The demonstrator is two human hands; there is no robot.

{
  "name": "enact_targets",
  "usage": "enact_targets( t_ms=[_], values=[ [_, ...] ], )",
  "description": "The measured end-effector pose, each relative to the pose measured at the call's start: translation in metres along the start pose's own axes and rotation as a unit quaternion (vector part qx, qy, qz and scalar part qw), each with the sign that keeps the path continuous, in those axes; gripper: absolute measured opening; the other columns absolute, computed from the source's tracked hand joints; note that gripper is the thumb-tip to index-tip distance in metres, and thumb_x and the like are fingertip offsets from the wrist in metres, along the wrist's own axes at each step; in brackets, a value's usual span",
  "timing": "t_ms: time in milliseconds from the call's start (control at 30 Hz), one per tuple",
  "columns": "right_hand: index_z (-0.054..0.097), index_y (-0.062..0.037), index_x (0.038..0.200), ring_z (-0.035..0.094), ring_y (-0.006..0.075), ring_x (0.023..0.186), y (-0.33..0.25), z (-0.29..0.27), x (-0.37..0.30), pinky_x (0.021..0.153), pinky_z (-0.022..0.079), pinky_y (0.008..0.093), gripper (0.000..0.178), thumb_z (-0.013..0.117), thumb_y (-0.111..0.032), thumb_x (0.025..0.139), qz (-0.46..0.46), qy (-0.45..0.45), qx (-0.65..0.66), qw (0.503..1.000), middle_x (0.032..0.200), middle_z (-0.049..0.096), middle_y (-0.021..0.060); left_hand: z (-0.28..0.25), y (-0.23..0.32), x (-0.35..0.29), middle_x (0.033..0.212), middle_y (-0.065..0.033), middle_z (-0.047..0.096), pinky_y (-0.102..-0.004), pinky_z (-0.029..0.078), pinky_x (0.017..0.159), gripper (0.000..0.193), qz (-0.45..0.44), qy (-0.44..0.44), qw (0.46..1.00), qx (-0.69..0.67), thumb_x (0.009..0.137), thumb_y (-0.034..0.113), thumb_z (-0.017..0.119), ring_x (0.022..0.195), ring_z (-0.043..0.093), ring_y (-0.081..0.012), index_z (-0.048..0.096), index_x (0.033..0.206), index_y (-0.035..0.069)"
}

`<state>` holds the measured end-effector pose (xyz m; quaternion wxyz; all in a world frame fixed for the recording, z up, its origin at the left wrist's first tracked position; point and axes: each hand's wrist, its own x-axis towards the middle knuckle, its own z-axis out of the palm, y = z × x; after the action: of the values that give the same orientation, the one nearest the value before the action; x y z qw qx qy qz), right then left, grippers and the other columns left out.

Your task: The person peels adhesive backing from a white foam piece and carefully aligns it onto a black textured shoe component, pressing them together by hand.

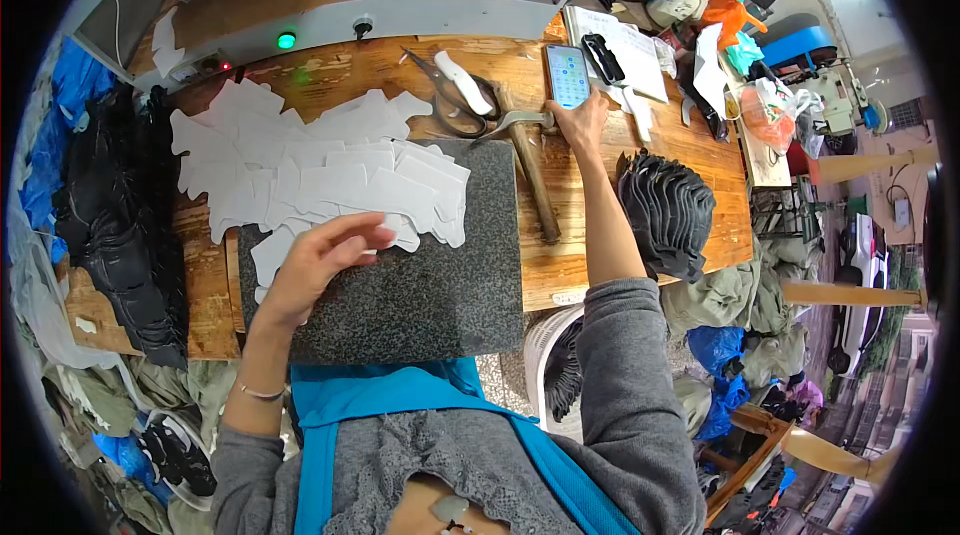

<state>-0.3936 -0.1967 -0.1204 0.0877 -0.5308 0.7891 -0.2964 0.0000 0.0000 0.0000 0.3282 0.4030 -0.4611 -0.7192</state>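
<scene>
My right grip touches the phone, past the far right corner of the dark slab; can't tell if it's clamped. I should press softly. My left grip, fingers apart, is above the slab.

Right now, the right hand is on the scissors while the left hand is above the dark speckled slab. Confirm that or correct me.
Not quite: the head view shows the right hand at the lower end of the phone. The left hand is indeed above the dark speckled slab.
</scene>
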Motion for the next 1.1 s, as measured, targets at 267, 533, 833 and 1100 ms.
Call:
enact_targets(
  t_ms=[267,533,833,1100],
  values=[
    [0.037,-0.0076,0.129,0.041,0.0322,0.114,-0.004,-0.035,-0.032,0.097,0.025,0.0475,0.062,0.063,-0.017,0.073,-0.152,0.065,0.015,0.986,0.119,0.051,0.0111,-0.036,-0.012,-0.048,0.11,-0.0127,0.06,-0.0325,0.045,0.087,0.039,0.019,0.147,0.989,-0.006,0.09,0.024,0.054,0.104,0.057,-0.0219,0.051,0.121,-0.001],
    [0.031,-0.0091,0.133,0.047,0.0248,0.111,0.002,-0.043,-0.063,0.091,0.028,0.04,0.061,0.051,-0.001,0.076,-0.197,0.049,-0.05,0.978,0.107,0.063,0.0042,-0.05,-0.015,-0.071,0.107,-0.0109,0.061,-0.0305,0.045,0.085,0.038,0.025,0.206,0.978,-0.001,0.09,0.024,0.055,0.102,0.058,-0.0194,0.053,0.119,0.0],
    [0.035,-0.0104,0.134,0.051,0.0253,0.11,-0.009,-0.038,-0.036,0.087,0.038,0.0417,0.064,0.053,0.003,0.073,-0.195,0.073,-0.051,0.977,0.121,0.056,0.0066,-0.066,-0.019,-0.104,0.106,-0.0109,0.062,-0.0274,0.045,0.084,0.035,0.05,0.274,0.96,-0.01,0.089,0.019,0.055,0.099,0.059,-0.0179,0.053,0.118,0.0],
    [0.033,-0.0019,0.134,0.058,0.0225,0.098,-0.136,-0.06,-0.097,0.083,0.047,0.0298,0.051,0.046,0.005,0.085,-0.271,0.017,0.259,0.927,0.115,0.056,0.0162,-0.148,-0.022,-0.231,0.095,-0.0052,0.066,-0.022,0.046,0.073,0.027,0.102,0.556,0.776,0.279,0.086,0.018,0.062,0.084,0.061,-0.0102,0.061,0.107,0.001]
  ],
)
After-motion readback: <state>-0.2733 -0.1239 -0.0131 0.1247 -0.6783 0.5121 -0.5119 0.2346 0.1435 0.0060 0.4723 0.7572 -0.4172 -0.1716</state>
